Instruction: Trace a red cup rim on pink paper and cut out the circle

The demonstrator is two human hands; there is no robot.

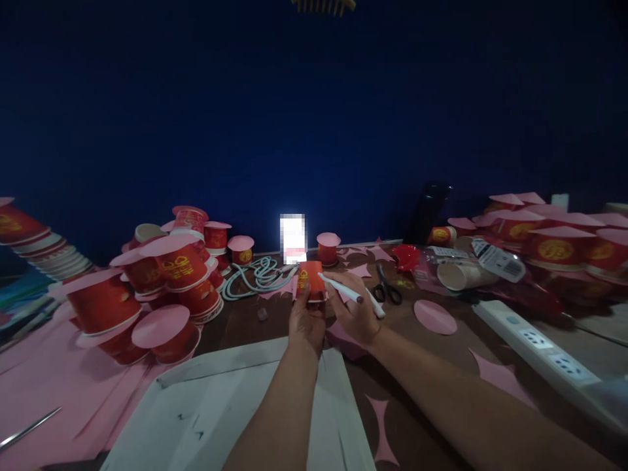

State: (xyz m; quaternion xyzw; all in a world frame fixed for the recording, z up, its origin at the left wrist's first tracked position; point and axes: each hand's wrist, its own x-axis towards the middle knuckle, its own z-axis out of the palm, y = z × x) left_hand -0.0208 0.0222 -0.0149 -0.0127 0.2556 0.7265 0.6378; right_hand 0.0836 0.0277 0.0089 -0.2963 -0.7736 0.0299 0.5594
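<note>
My left hand (307, 320) is wrapped round a red paper cup (311, 271) with gold print, raised over the table. In my right hand (352, 317) is a white marker (342, 288), gripped like a pen, its tip at the right side of the cup. A second white pen-like piece (375, 305) sticks out behind that hand; whether it is another marker cannot be told. Beyond the cup, a bright screen (293, 237) stands upright. A red cup with a pink paper disc (328, 247) on it sits just behind my right hand.
Stacked red cups topped with pink discs (171, 261) crowd the left; more cups (559, 245) pile up at right. Black scissors (386, 288), a coiled pale cable (255, 278), a power strip (534, 347), a pink disc (435, 316) and a white tray (230, 399) lie around my hands.
</note>
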